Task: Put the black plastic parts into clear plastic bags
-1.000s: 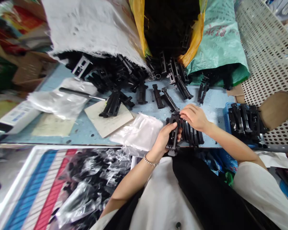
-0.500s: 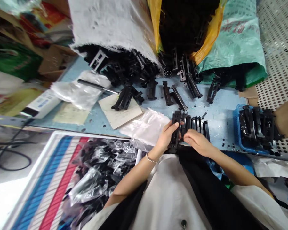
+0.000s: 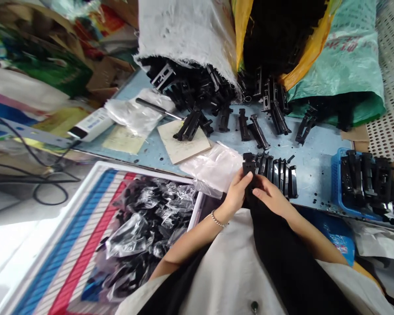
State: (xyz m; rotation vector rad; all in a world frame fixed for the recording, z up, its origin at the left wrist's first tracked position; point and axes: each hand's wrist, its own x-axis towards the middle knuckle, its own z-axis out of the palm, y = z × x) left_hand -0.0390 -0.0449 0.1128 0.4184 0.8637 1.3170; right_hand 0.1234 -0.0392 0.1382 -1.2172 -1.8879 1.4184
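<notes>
A long black plastic part (image 3: pixel 248 168) stands roughly upright at the bench's front edge, between my two hands. My left hand (image 3: pixel 237 189) is closed round it, thumb across its face. From the other side my right hand (image 3: pixel 271 195) has its fingers curled against the same part, which hides some of the fingertips. Just beyond and to the right, several similar black parts (image 3: pixel 279 173) lie side by side in a row. Flat plastic bags (image 3: pixel 213 168) rest to the left of my hands.
Woven sacks, white (image 3: pixel 187 33), yellow (image 3: pixel 243 26) and green (image 3: pixel 344 78), spill black parts over the back. A blue basket (image 3: pixel 338 183) of them stands right. A screwdriver (image 3: pixel 157 108) lies near a square board (image 3: pixel 170 148). Below left, bagged parts fill a box (image 3: pixel 85 218).
My right hand has come in from beside the part to touch it. The black part has turned somewhat in my left hand. The whole view has shifted.
</notes>
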